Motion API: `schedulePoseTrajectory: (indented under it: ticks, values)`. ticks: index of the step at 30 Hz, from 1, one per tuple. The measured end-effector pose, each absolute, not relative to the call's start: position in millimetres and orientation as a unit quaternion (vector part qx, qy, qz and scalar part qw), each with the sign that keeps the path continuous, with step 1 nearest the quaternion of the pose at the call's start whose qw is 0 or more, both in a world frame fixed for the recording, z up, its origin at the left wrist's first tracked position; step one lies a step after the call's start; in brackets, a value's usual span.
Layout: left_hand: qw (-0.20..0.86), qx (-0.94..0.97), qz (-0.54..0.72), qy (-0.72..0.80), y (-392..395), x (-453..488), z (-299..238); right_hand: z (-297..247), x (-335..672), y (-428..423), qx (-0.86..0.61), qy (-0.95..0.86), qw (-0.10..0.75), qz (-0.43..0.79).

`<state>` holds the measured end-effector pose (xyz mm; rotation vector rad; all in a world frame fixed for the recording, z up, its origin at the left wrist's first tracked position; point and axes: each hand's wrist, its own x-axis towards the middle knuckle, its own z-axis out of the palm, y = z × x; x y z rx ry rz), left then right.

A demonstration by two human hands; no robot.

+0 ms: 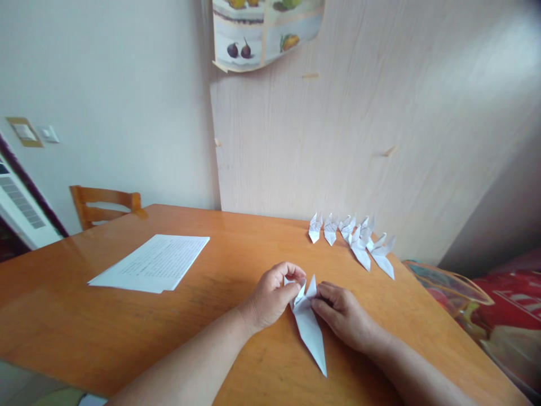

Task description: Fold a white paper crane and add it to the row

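A white folded paper crane (pixel 310 330) lies between my hands near the front of the wooden table, its long pointed flap toward me and smaller points standing up at the far end. My left hand (pixel 276 294) pinches one of the upper points between thumb and fingers. On the other side, my right hand (pixel 344 313) has its fingers closed on the right edge of the paper. Parts of the folds are hidden behind my fingers.
Several finished-looking paper cranes (pixel 360 248) stand at the table's far right. A stack of printed sheets (pixel 154 264) lies at the left on the wooden table (pixel 236 248). A wooden chair (pixel 105 197) is behind the far left edge; bags (pixel 511 299) sit beyond the right edge.
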<state>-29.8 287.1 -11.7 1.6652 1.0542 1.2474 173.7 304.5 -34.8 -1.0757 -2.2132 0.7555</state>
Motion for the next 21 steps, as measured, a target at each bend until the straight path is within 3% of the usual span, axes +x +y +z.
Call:
schedulePoseTrajectory:
  ticks: [21]
  values:
    - [0.36, 0.697, 0.458, 0.418, 292.0, -31.7, -14.6, -36.9, 174.9, 305.3, -0.392, -0.827, 0.28, 0.289]
